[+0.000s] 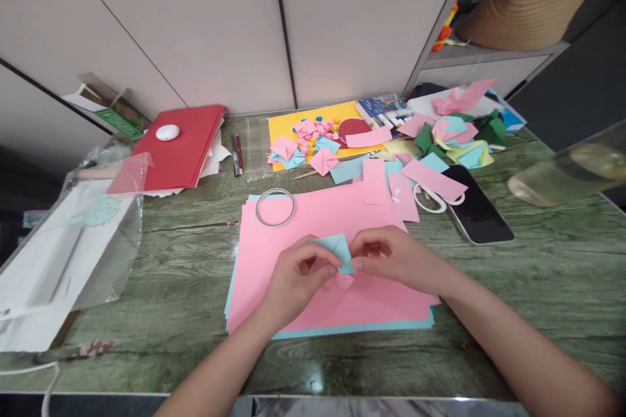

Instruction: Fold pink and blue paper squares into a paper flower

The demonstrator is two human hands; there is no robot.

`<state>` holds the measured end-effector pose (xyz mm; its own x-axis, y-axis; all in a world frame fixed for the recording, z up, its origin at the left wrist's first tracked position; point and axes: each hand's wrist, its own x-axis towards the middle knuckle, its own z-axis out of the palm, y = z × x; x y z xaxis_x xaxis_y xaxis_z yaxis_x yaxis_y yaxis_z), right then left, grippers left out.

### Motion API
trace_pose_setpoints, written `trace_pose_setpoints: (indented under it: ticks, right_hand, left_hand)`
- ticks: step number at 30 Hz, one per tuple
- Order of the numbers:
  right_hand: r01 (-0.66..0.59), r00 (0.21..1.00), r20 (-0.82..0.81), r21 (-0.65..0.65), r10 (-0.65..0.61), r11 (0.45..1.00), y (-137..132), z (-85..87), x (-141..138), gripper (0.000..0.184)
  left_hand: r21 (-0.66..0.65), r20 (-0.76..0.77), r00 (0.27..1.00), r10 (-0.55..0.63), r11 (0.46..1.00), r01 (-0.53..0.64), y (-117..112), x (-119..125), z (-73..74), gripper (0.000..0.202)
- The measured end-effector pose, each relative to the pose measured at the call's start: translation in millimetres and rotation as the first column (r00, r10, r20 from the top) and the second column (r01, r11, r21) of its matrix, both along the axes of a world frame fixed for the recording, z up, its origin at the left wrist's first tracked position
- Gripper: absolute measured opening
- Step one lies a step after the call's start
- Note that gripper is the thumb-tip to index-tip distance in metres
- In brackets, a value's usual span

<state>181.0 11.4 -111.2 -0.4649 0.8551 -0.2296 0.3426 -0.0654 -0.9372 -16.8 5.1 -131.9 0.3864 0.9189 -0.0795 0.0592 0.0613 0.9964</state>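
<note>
Between my two hands is a small folded piece of light blue paper (337, 247), held a little above a stack of pink paper sheets (293, 300). My left hand (300, 277) pinches its left side between thumb and fingers. On its right edge, the thumb and fingers of my right hand (386, 251) close in a pinch. Just below the blue paper a small folded pink piece (345, 281) shows, partly hidden by the fingers. Light blue sheets (357, 327) stick out under the pink stack. A ring-shaped roll of tape (276, 207) lies on the stack's upper left.
Behind the stack lie pink paper strips (374, 181), white-handled scissors (430, 199), a black phone (479, 208) and folded paper pieces on a yellow sheet (283, 130). A clear bottle (567, 172) is at right. A red folder (180, 143) and plastic-wrapped sheets (73, 254) sit left.
</note>
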Motion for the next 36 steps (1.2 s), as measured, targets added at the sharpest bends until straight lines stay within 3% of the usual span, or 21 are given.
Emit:
trace_pose_setpoints:
  ticks: [5, 16, 29, 36]
  right_hand:
    - [-0.012, 0.999, -0.036, -0.039, 0.010, 0.999, 2.5, 1.0, 2.0, 0.015]
    - [0.192, 0.976, 0.086, 0.087, -0.199, 0.978, -6.5, 0.7, -10.6, 0.018]
    - [0.223, 0.974, 0.052, 0.008, -0.223, 0.975, -7.2, -5.1, -10.0, 0.013]
    - [0.246, 0.969, 0.009, -0.015, -0.246, 0.969, -4.4, -6.1, -13.2, 0.014]
  left_hand:
    - [-0.035, 0.012, 0.999, 0.033, 0.999, -0.032, 1.6, -1.9, 1.6, 0.004]
    - [-0.006, -0.046, 0.997, -0.061, 0.998, 0.061, -3.2, 1.7, -1.7, 0.007]
    - [-0.065, -0.082, 0.991, -0.110, 0.992, 0.105, -1.3, 0.2, 0.4, 0.007]
    - [-0.095, -0.068, 0.995, -0.072, 0.993, 0.066, -2.2, -0.6, 2.3, 0.006]
